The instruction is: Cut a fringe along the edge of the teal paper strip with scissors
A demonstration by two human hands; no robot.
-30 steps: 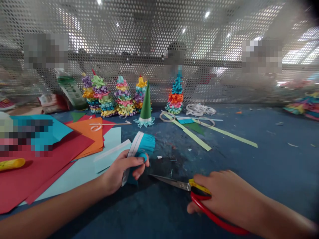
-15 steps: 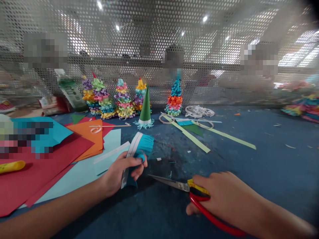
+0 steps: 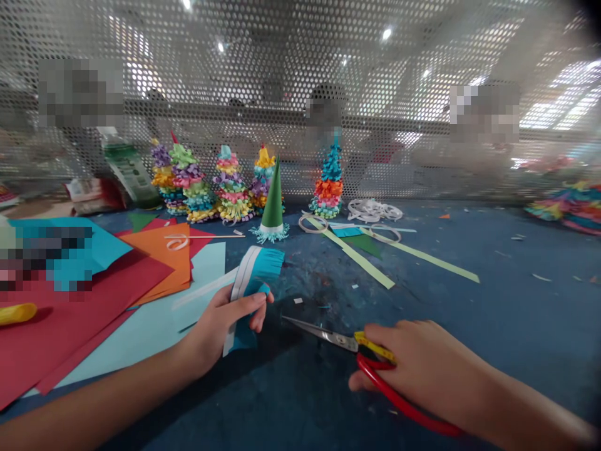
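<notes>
Between the thumb and fingers of my left hand [image 3: 230,322] is a curled blue paper strip [image 3: 263,266], fringed along its upper right edge, with a white band on its left side. My right hand [image 3: 417,363] grips scissors [image 3: 338,338] with red and yellow handles. Their blades look closed and point left, a short way from the strip and not touching it. Just beyond the strip stands a green paper cone [image 3: 273,200] with a light blue fringed ring at its base.
Red sheets [image 3: 103,313], orange sheets [image 3: 164,247] and a yellow pen-like object [image 3: 17,314] lie left. Several fringed paper cones [image 3: 232,188] line the perforated screen [image 3: 282,62], near a green bottle [image 3: 131,172]. Pale green strips [image 3: 361,260] and a white ribbon coil [image 3: 374,210] lie beyond the scissors.
My left hand and the blue strip have shifted slightly left, along with the whole view. The scissors stay almost where they were, a little farther from the strip.
</notes>
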